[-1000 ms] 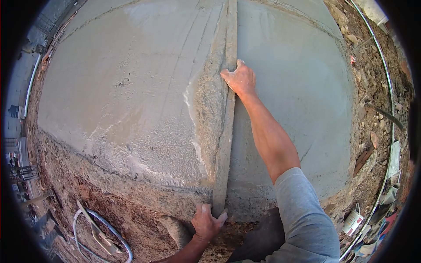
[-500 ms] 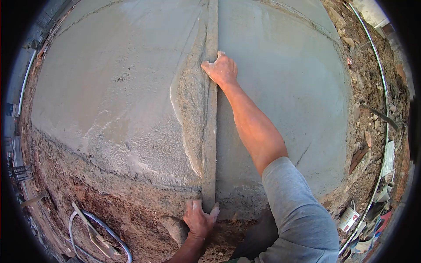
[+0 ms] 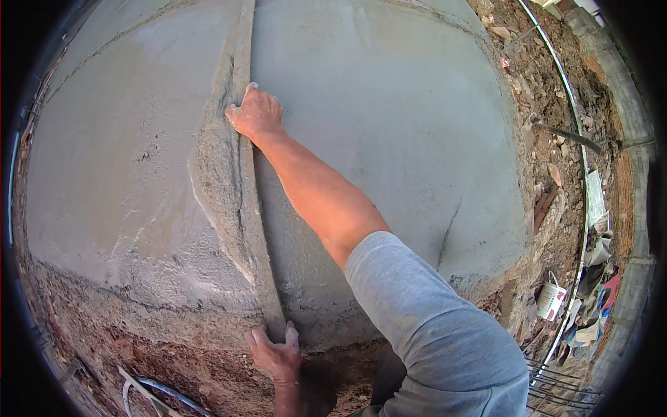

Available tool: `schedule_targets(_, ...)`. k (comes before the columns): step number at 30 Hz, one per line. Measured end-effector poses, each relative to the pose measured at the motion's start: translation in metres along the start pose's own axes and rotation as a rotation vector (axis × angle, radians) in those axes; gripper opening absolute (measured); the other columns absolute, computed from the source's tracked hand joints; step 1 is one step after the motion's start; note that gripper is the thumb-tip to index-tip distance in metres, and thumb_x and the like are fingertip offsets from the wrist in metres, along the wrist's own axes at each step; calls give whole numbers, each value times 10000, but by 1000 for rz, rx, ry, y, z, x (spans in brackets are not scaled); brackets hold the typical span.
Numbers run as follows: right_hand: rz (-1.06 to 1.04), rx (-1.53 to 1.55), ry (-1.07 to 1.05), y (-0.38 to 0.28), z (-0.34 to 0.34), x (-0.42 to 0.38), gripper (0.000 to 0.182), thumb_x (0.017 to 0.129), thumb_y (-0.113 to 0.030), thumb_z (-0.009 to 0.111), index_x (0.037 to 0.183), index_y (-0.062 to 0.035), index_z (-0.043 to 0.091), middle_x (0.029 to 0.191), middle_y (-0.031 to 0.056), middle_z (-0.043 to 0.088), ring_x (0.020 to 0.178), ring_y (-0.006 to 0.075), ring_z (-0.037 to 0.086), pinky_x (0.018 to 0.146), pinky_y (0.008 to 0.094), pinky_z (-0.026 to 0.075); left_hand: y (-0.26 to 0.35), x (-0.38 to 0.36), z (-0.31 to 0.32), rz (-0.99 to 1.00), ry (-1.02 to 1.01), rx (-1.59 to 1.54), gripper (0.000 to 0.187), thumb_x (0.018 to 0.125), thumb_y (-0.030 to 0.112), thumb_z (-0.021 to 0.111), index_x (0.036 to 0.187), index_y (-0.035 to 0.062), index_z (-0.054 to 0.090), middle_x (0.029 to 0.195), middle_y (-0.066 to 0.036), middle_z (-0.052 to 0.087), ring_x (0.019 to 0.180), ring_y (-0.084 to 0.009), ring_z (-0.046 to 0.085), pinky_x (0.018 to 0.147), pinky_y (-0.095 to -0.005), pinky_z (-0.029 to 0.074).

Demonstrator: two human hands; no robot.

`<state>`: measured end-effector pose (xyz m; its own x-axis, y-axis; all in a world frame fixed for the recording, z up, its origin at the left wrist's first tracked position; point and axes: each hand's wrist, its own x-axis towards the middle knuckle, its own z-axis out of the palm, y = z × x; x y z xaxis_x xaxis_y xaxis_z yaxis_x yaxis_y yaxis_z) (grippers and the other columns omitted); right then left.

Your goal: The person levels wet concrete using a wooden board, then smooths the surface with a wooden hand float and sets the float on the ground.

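A long, narrow screed board (image 3: 256,215) lies across the wet concrete (image 3: 389,125), running from the near edge toward the top of the view. My right hand (image 3: 256,112) is closed around its upper part, thumb on the left side. Near the bottom, my left hand (image 3: 276,353) grips the board's near end, fingers on the left and thumb on the right. A ridge of loose wet concrete (image 3: 217,167) is heaped along the board's left side. To the right of the board the surface looks smoother.
Rough soil (image 3: 201,368) borders the slab's near edge. On the right are a white bucket (image 3: 551,300), a pale pipe (image 3: 582,174), rags and debris, and thin steel rods (image 3: 563,382). A hose (image 3: 174,395) lies at the bottom left.
Both hands have moved the board left across the concrete, with the ridge ahead of it. The board now slants slightly, and the camera view has turned to the right.
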<state>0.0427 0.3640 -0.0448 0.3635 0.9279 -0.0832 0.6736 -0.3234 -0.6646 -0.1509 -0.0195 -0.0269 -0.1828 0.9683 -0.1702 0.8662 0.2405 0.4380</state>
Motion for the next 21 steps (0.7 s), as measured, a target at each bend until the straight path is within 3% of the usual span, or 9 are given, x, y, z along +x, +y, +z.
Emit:
schedule_targets(7,33,74,-72,8,-6,-32,536,886,-377,575,1233,26,507,1121,218,624,1091,352,592,919,444,469,12,-2,-7,-65,-46,37,489,674,280,767,995,15,508,988,-178,520,939,-416,541,758,-513,447)
schedule_targets(13,12,80,-145,23,-15,-92,537,877,-283,572,1267,68,458,1130,237,597,1053,364,605,901,454,477,19,-1,-10,-70,-58,71,485,713,286,754,1013,0,501,1015,-198,520,971,-430,522,804,-514,433)
schedule_targets(16,-71,75,-63,24,1,-106,539,866,-249,566,1274,84,451,1116,248,599,1025,363,618,877,446,491,22,-2,-1,-50,-51,69,479,732,290,745,1022,-6,503,1014,-203,525,973,-424,521,813,-507,428)
schedule_targets(21,15,61,-127,25,-5,-134,540,856,-209,544,1304,70,431,1130,230,602,1006,358,628,856,444,503,20,-1,-5,-21,-89,109,482,742,276,739,1082,12,520,1041,-189,548,1001,-402,523,833,-493,426)
